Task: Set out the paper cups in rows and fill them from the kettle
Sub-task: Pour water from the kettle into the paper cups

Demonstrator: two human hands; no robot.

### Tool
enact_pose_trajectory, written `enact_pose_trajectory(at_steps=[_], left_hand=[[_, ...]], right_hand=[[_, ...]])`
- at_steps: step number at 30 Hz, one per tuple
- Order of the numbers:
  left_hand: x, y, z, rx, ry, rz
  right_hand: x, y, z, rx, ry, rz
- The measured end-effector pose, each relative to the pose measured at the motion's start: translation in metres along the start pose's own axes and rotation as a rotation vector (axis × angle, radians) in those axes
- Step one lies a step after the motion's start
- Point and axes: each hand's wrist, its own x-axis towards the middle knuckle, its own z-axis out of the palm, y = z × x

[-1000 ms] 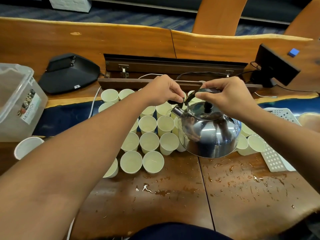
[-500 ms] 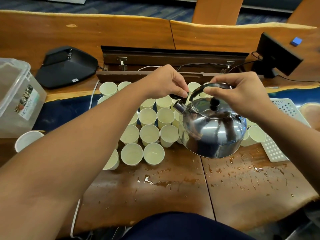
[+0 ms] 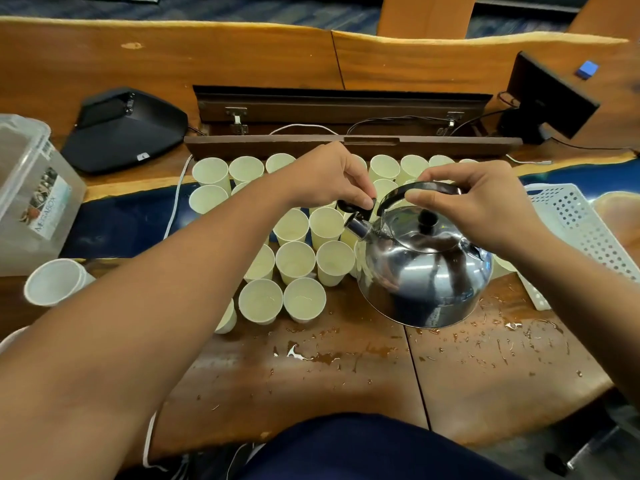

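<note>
1. The right hand point(image 3: 485, 206) is curling over the black handle point(image 3: 429, 189) of the stainless steel kettle point(image 3: 424, 268), fingers wrapped closed around the top of the arch and carrying the kettle clear of the table.
2. The kettle is tilting toward the left, its round body hanging above the wet wooden table point(image 3: 346, 375) at the right edge of the cup cluster, its lid knob point(image 3: 426, 218) showing just under the handle.
3. The left hand point(image 3: 329, 178) is reaching across the cups and pinching the black spout cap point(image 3: 356, 204) between thumb and fingertips, a narrow closed grip, right above the short metal spout point(image 3: 356, 227).
4. The spout is pointing toward the middle of the paper cups point(image 3: 294, 259), which are standing upright in close rows, rims touching or nearly so, from the near table edge back to the dark wooden cable trough point(image 3: 346, 142).
5. Whether water is leaving the spout cannot be told.
6. Several near cups are showing pale liquid inside; others farther back are too small to judge.
7. Water droplets and small puddles point(image 3: 304, 356) are lying on the table in front of the cups and under the kettle.
8. A separate stack of white cups point(image 3: 55, 282) is lying on its side at the left, near a clear plastic storage box point(image 3: 31, 192).
9. A white perforated basket point(image 3: 581, 233) is sitting to the right of the kettle, partly behind the right forearm.
10. A black speaker-like device point(image 3: 128, 129) is resting at the back left, and a small black screen point(image 3: 550, 95) is standing at the back right.
</note>
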Motion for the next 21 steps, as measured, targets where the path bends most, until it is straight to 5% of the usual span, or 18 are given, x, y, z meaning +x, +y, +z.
enact_pose_trajectory(at_steps=[21], left_hand=[[0.001,-0.01,0.012,-0.038,-0.065,-0.048]], right_hand=[[-0.002,0.001,0.006,-0.049,-0.084,-0.002]])
